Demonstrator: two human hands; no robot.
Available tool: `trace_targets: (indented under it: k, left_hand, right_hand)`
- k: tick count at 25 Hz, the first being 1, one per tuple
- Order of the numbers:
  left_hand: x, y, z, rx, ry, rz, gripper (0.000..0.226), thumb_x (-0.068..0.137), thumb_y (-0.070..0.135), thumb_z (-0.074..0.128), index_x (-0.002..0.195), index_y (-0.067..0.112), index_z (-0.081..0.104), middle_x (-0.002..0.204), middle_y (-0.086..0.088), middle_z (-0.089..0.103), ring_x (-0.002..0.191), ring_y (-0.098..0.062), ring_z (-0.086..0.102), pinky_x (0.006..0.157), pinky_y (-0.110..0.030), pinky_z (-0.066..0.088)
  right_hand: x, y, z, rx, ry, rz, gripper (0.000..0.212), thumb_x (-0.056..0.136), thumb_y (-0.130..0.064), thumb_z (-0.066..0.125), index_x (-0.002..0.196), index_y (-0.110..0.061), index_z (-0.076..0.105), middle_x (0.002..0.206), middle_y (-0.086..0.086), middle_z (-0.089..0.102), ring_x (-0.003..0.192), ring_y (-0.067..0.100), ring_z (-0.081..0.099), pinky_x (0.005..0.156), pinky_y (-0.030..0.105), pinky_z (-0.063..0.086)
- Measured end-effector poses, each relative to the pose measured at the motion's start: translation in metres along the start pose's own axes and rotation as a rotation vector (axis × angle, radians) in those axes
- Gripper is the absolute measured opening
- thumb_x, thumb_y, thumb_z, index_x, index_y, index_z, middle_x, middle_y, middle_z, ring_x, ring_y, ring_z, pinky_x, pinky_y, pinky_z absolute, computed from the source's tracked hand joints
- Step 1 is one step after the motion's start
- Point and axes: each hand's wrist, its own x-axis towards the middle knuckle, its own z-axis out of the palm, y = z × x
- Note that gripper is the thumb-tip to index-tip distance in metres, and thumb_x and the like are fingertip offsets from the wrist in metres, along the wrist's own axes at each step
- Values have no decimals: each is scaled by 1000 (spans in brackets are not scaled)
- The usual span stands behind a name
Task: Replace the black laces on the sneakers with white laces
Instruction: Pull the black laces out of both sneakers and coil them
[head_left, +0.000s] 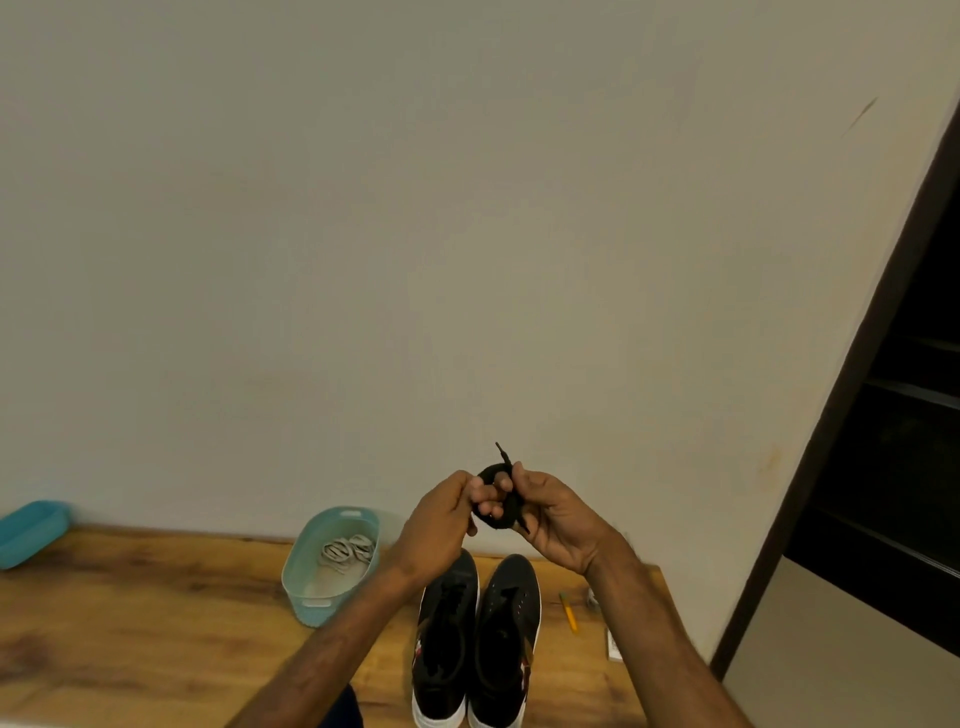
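Observation:
Two black sneakers with white soles stand side by side on the wooden table (130, 623), toes toward the wall. The left sneaker (447, 644) still has a black lace in it; the right sneaker (506, 639) shows bare eyelets. Above them I hold a coiled black lace (501, 512) in the air. The coil is wound round the fingers of my left hand (441, 525). My right hand (556, 519) pinches the lace, whose tip sticks up above the fingers. Coiled white laces (347, 552) lie in a pale teal basket (311, 592) left of the sneakers.
A yellow pen (569, 612) and a small white card (614, 647) lie right of the sneakers near the table's edge. A blue tray (31, 530) stands at the far left against the wall. A dark shelf unit (904, 441) rises on the right.

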Motion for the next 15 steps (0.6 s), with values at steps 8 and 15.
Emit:
trace_targets:
  k: [8, 15]
  left_hand:
    - [-4, -18, -15, 526, 40, 109, 36, 105, 43, 25, 100, 19, 52, 88, 2, 62, 78, -16, 63, 76, -40, 53]
    - [-7, -42, 24, 351, 174, 34, 24, 106, 32, 31, 115, 24, 52, 97, 8, 65, 83, -10, 63, 74, -33, 52]
  right_hand:
    - [11, 24, -3, -305, 269, 84, 31, 93, -39, 53, 74, -16, 59, 103, 6, 66, 108, 21, 59, 96, 44, 48]
    - [40, 81, 22, 280, 562, -3, 50, 101, -45, 45, 65, -12, 53, 74, 9, 65, 76, 20, 65, 75, 36, 51]
